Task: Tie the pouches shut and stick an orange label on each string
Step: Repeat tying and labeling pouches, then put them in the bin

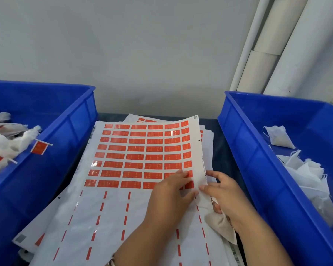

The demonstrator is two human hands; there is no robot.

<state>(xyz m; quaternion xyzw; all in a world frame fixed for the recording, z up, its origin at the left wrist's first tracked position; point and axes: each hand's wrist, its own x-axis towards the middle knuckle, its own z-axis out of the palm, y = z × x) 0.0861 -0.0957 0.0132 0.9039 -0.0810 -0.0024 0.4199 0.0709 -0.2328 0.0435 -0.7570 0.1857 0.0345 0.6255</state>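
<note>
Peeling looks to be the step in hand: your left hand (171, 191) lies on the label sheet (142, 156), fingers curled down at the last orange label (188, 184) in the bottom row, at the sheet's right edge. Whether the label's corner is lifted yet cannot be told from the head view.

Your right hand (223, 191) sits just beside, at that same right edge. Its thumb and forefinger pinch the sheet margin, while its lower fingers clamp a white pouch (222, 225) against the palm. The pouch hangs toward you, below the hand; its string is not visible.

Key relation: the label lies directly under the left fingertips, long axis running left to right across the sheet, and the pouch lies just right of it and nearer you. The left hand is the nearer one for the peel; the label's carry to the pouch looks short, rightward and toward you.

Surroundings: the left blue bin (71, 127) holds labelled pouches, one orange tag (39, 147) hanging over its rim. The right blue bin (244, 150) holds unlabelled pouches (304, 173). More sheets are stacked beneath on the dark surface (222, 148). Nothing lies between label and pouch except the sheet's curled margin.
</note>
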